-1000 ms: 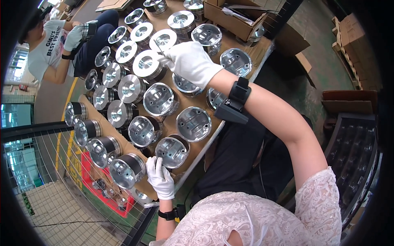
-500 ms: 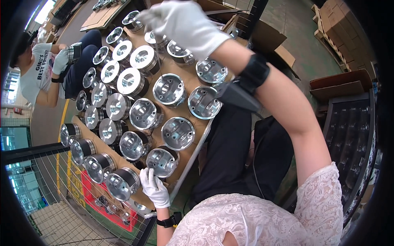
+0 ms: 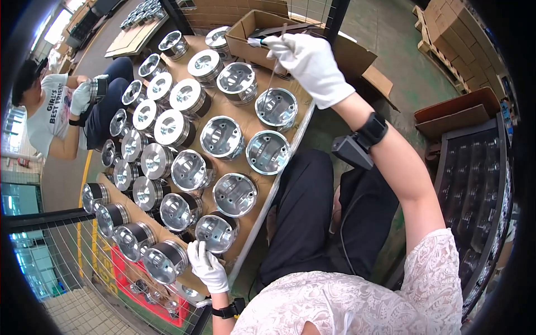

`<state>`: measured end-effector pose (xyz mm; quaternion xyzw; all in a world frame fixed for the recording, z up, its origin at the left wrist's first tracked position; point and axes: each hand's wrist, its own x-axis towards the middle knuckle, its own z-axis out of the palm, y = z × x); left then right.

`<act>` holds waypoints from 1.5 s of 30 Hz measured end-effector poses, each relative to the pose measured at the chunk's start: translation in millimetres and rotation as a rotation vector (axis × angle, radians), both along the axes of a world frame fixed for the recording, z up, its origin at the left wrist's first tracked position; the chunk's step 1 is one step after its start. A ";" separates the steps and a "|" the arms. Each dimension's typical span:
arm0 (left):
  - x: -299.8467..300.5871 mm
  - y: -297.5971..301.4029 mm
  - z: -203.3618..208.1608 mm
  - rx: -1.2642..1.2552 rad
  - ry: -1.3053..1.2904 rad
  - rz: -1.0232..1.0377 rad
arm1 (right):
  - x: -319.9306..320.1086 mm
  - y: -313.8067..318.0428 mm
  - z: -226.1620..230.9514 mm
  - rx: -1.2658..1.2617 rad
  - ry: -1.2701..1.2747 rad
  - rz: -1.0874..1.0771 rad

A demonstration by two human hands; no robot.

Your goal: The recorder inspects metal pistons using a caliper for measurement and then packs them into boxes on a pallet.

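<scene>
Rows of shiny metal pistons stand on a cardboard-covered table [image 3: 252, 215]. My right hand [image 3: 312, 67], in a white glove, is raised over the far right corner. Its fingers are closed round a thin rod [image 3: 274, 75], whose lower end points down at an upturned piston [image 3: 276, 107]. A small pale tip with some green [image 3: 255, 42] also sticks out by those fingers; what it belongs to I cannot make out. My left hand [image 3: 207, 269], gloved too, has its fingers stretched out at the near table edge, beside the nearest upturned piston [image 3: 216, 233]. Whether it touches that piston I cannot tell.
An open cardboard box [image 3: 251, 25] stands at the table's far end. On the left another person [image 3: 53, 106] holds a piston [image 3: 99, 88]. Wire mesh and a red tray [image 3: 125, 265] lie front left. A dark rack [image 3: 474, 184] and stacked cartons [image 3: 466, 42] are on the right.
My right hand has moved rightward and slightly down from the far pistons, and the thin rod in it now shows clearly. My left hand remains at the near edge. The view has shifted slightly.
</scene>
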<state>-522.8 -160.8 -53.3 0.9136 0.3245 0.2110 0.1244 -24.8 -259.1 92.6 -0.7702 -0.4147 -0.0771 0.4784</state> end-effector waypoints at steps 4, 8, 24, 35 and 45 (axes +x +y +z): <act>0.1 -0.7 -1.5 0.012 0.012 0.006 | 3.5 14.7 -18.2 -0.070 -0.263 -0.063; 5.0 -2.1 -1.7 0.024 0.014 -0.008 | 10.2 13.0 -46.7 -0.174 -0.412 -0.039; 1.2 -0.5 1.0 0.018 0.026 0.005 | 41.6 -13.5 -17.6 -0.155 -0.256 -0.209; 1.0 -0.6 -0.6 0.024 0.008 0.000 | 42.0 -11.7 -36.4 -0.169 -0.215 -0.134; 1.1 -0.5 1.6 0.017 0.003 -0.001 | 27.5 -40.1 -12.3 -0.098 -0.148 -0.155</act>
